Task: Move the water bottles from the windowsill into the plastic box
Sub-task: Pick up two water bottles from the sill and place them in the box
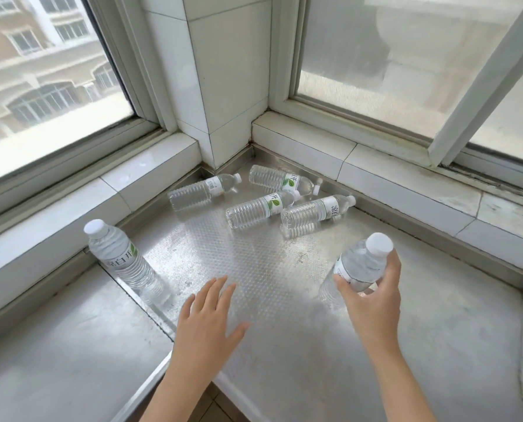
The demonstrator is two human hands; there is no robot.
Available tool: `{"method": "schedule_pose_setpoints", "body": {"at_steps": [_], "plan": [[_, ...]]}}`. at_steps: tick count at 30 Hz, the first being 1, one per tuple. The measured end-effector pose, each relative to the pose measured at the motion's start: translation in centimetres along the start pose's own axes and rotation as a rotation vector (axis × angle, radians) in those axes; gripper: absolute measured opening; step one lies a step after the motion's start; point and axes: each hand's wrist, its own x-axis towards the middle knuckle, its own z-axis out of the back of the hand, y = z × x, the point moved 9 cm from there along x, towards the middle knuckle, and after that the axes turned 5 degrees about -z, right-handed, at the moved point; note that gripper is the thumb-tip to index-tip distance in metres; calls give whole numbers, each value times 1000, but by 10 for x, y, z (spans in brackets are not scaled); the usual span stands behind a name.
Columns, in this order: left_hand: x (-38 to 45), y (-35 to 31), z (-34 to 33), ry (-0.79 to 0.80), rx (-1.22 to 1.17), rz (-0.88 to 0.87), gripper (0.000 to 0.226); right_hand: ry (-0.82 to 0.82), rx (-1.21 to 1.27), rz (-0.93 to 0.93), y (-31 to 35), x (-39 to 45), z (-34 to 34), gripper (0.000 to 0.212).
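We see a clear plastic water bottle with a white cap (123, 263) standing upright on the embossed metal windowsill (254, 269), far left of the white tiled corner pillar (226, 86). Left hand (208, 318) hovers flat, fingers spread, holding nothing. Four more clear bottles (260, 205) lie on their sides just below the pillar. Right hand (372, 290), right of the pillar, is wrapped around a tilted white-capped bottle (360, 263).

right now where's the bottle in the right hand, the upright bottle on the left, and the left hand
bottle in the right hand (360, 263): head view, on its clear shoulder
upright bottle (123, 260): head view, on its label
left hand (207, 321): head view, on its back, fingers spread
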Motion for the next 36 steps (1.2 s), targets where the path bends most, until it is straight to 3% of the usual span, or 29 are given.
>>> {"method": "schedule_pose_setpoints", "body": {"at_steps": [4,12,16,19,28,32,36], "plan": [[-17,19,19,-78,-38,101,68,-61,-125,134,29,-18,13,86],[-39,119,69,-292,-141,485,83,75,-44,217,54,-42,-8,91],[-34,167,69,-436,-339,627,102,146,-8,257,69,-52,-33,93],[-23,200,47,-452,-551,727,118,202,23,258,78,-54,-56,93],[7,249,-24,-395,-981,690,110,286,15,233,90,-54,-135,92],[18,251,-35,-377,-1032,635,105,292,17,160,84,-52,-153,95],[22,256,-45,-349,-1025,690,95,259,10,121,79,-51,-155,97]]}}
